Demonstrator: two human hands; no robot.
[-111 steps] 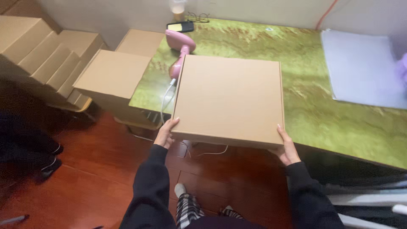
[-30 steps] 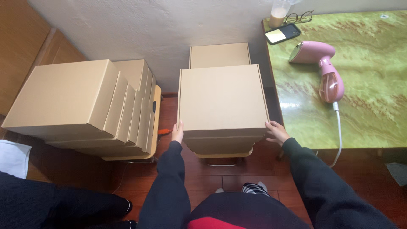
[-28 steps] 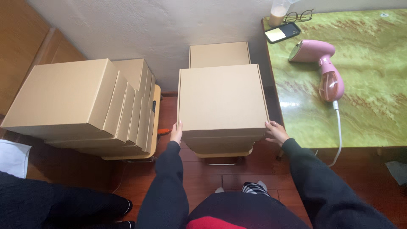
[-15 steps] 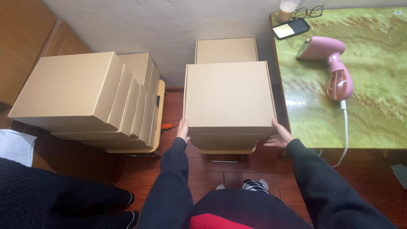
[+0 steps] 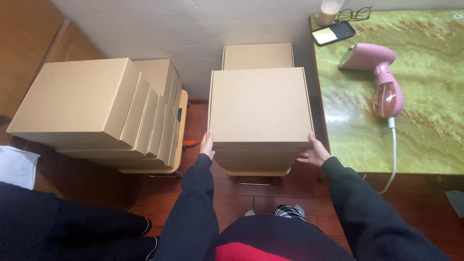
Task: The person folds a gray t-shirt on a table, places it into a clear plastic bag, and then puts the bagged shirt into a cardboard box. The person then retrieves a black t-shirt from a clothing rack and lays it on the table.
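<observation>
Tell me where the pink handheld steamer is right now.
In the head view the pink steamer lies on the green marbled table at the right, just below the phone, to the right of the cardboard box held between both hands.

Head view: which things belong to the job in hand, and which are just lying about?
In hand: flat brown cardboard box, left hand, right hand, box stack beneath.
Lying about: pink handheld steamer, black phone, spectacles, green marbled table.

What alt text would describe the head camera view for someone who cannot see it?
Two hands, left hand and right hand, grip the sides of a flat cardboard box atop a stack. Another box pile stands to the left; a pink handheld steamer lies on the green table.
</observation>
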